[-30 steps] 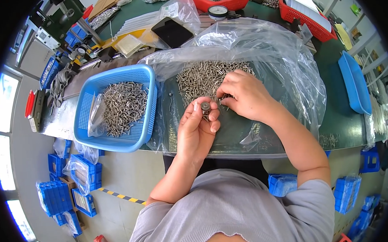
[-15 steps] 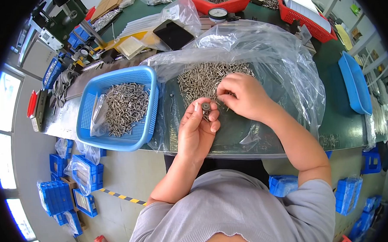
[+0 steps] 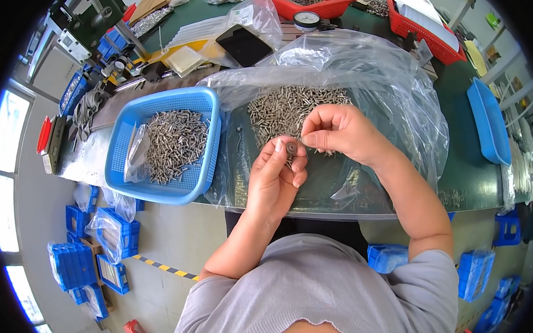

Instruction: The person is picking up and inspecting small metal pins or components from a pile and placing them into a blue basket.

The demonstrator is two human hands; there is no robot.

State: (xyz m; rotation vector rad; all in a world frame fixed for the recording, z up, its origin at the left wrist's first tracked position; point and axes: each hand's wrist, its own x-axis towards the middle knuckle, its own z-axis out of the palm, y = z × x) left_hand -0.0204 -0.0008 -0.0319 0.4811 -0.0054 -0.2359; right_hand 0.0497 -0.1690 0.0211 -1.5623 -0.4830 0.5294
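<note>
My left hand (image 3: pixel 272 181) is closed around a small round metal disc (image 3: pixel 291 148) with a hole in its middle. Some small metal pins seem to stick out below the disc among the fingers. Thumb and forefinger of my right hand (image 3: pixel 347 134) are pinched together just right of the disc; what sits between them is too small to make out. Behind both hands spreads a pile of small metal pins (image 3: pixel 282 106) on clear plastic sheeting (image 3: pixel 388 84). To the left, a blue plastic basket (image 3: pixel 116 150) contains more such pins (image 3: pixel 179 143) and a clear bag.
A black phone (image 3: pixel 244 45), a dial gauge (image 3: pixel 306 20) and a red basket (image 3: pixel 325 10) lie beyond the sheeting. Another red basket (image 3: pixel 424 37) holds papers. At the right edge is a blue tray (image 3: pixel 490 121). Metal equipment (image 3: pixel 102 19) stands far left.
My right hand has come away from the pile toward the disc in my left hand, its fingertips now beside it. The whole view has shifted slightly.
</note>
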